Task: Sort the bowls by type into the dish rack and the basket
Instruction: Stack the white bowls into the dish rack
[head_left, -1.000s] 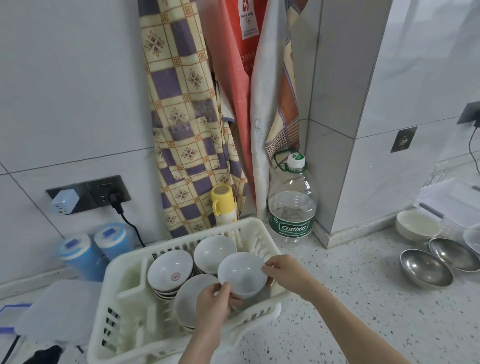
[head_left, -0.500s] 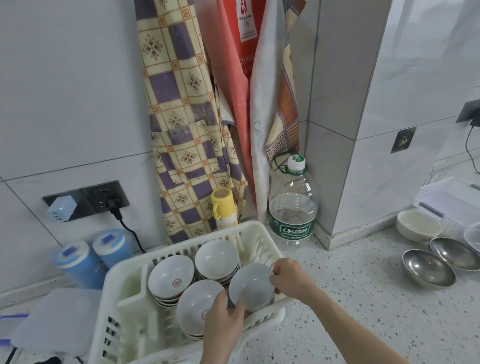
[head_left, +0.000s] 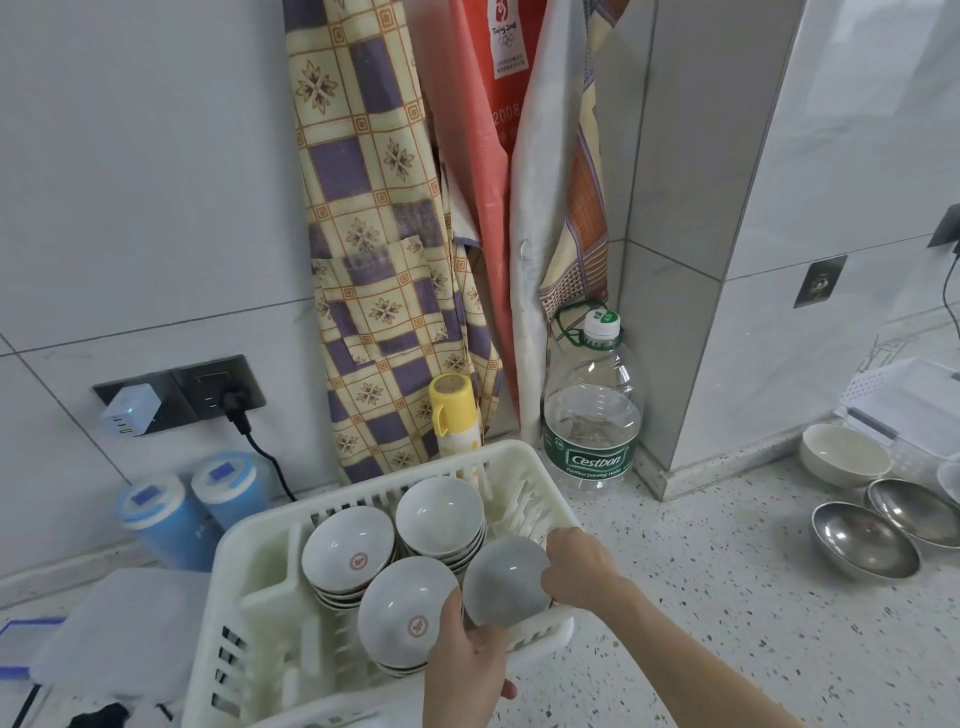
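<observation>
A white plastic dish rack (head_left: 249, 551) stands on the counter at lower left with three stacks of white ceramic bowls (head_left: 348, 551) inside. Both my hands hold one more white bowl (head_left: 504, 579) low in the rack's front right corner. My left hand (head_left: 462, 670) grips its near rim and my right hand (head_left: 582, 569) pinches its right rim. At the far right, on the counter, sit a cream bowl (head_left: 844, 460) and two steel bowls (head_left: 865, 540), in front of a white basket (head_left: 904, 402).
A large water bottle (head_left: 592, 415) and a yellow-capped flask (head_left: 457, 415) stand behind the rack, under hanging aprons. Two blue-lidded containers (head_left: 192, 504) and a plugged wall socket (head_left: 208, 395) are at left. A translucent lid (head_left: 119, 629) lies beside the rack. The speckled counter (head_left: 701, 571) stretches between rack and basket.
The bowl in my hands has come down from above the rack into its front right corner. Both hands went down with it.
</observation>
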